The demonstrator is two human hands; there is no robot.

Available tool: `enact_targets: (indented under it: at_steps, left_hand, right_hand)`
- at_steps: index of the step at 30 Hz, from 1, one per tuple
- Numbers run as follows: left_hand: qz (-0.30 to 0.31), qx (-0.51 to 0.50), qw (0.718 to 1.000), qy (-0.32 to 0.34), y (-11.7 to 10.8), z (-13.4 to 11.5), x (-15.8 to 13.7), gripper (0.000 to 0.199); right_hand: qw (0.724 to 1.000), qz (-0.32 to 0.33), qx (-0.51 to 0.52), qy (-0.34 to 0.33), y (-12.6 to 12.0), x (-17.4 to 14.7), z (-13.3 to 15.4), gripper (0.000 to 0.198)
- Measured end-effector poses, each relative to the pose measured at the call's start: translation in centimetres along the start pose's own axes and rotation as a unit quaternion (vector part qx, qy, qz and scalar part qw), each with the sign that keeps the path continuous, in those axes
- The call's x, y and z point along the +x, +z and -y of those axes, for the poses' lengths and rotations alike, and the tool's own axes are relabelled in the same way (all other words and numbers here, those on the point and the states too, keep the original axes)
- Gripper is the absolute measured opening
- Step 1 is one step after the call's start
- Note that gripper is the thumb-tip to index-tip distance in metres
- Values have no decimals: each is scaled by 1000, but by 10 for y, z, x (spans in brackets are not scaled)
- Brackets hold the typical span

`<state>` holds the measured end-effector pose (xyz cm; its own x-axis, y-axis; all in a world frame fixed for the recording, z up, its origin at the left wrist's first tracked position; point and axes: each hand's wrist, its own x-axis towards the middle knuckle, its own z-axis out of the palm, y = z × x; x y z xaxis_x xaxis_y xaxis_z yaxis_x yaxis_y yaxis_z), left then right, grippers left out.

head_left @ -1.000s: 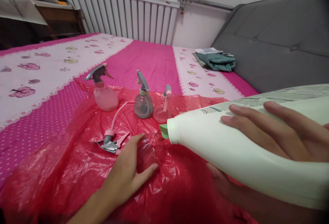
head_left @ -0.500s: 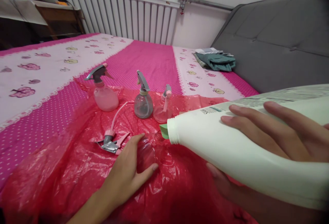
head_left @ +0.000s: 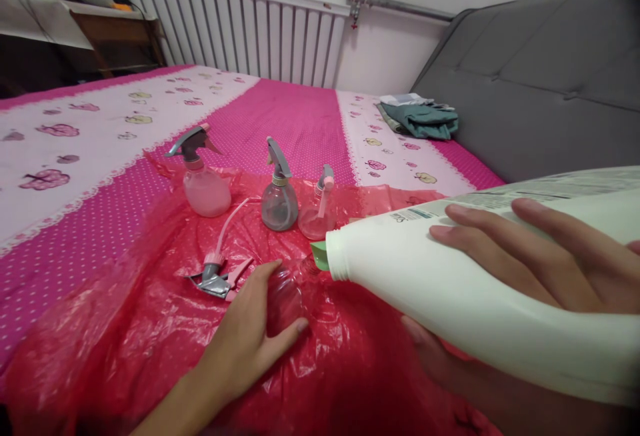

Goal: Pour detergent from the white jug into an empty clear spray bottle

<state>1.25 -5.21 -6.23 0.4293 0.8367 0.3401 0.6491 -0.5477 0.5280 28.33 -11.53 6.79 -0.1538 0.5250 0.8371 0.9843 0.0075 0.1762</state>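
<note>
I have my right hand point(head_left: 540, 259) wrapped around the big white jug point(head_left: 450, 283), fingers spread over its top side and thumb under it, clamped tight. The jug lies tilted almost flat, its open neck pointing left, with a green cap point(head_left: 319, 255) just at its mouth. That mouth sits right over the neck of a small clear bottle point(head_left: 285, 293) standing on the red plastic sheet point(head_left: 125, 303). My left hand point(head_left: 245, 336) is curled around this bottle, thumb on the near side and fingers behind it, steadying it.

Just left of my left hand lies a loose spray head point(head_left: 216, 279) with its pink tube trailing away from me. Farther back on the sheet stand three spray bottles in a row: a pink one point(head_left: 203, 179) at left, a grey one point(head_left: 278, 199) in the middle and a smaller pink one point(head_left: 316, 213) at right, close to the jug's mouth. The sheet covers a pink bed point(head_left: 300, 116). Folded cloth point(head_left: 420, 118) rests near the grey headboard point(head_left: 540, 83).
</note>
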Motion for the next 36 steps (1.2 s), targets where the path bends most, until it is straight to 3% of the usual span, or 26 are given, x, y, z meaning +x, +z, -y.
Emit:
enact_targets:
  at_steps: [28, 36]
  left_hand:
    - [-1, -9, 1000, -7, 0, 0, 1, 67]
    - [-2, -9, 1000, -2, 1, 1, 1, 68]
  right_hand:
    - [1000, 12, 0, 21, -2, 1, 2, 35]
    - [995, -50, -7, 89, 6, 15, 10, 43]
